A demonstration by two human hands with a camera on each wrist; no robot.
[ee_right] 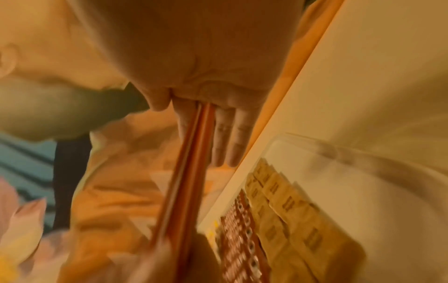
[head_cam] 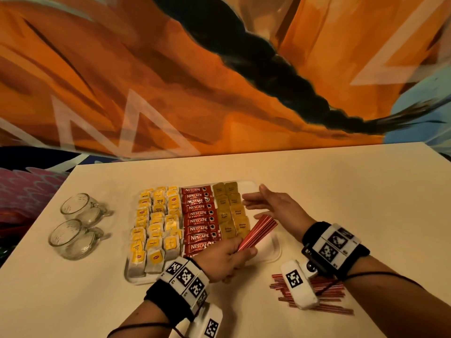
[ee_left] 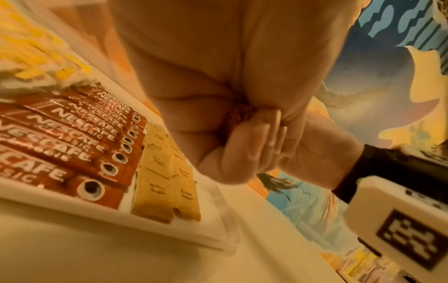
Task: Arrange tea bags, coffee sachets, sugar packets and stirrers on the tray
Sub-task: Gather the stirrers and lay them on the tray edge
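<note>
Two clear glass cups (head_cam: 78,225) stand side by side on the white table (head_cam: 341,186), well left of the grip; a painted mural (head_cam: 170,81) rises behind.

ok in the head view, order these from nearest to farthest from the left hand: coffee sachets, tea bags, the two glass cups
1. coffee sachets: red column mid-tray, its near end just beside the left hand, which grips a bundle of stirrers.
2. tea bags: yellow columns on the tray's left part, beyond the sachets.
3. glass cups: off the tray, far left on the table.
</note>
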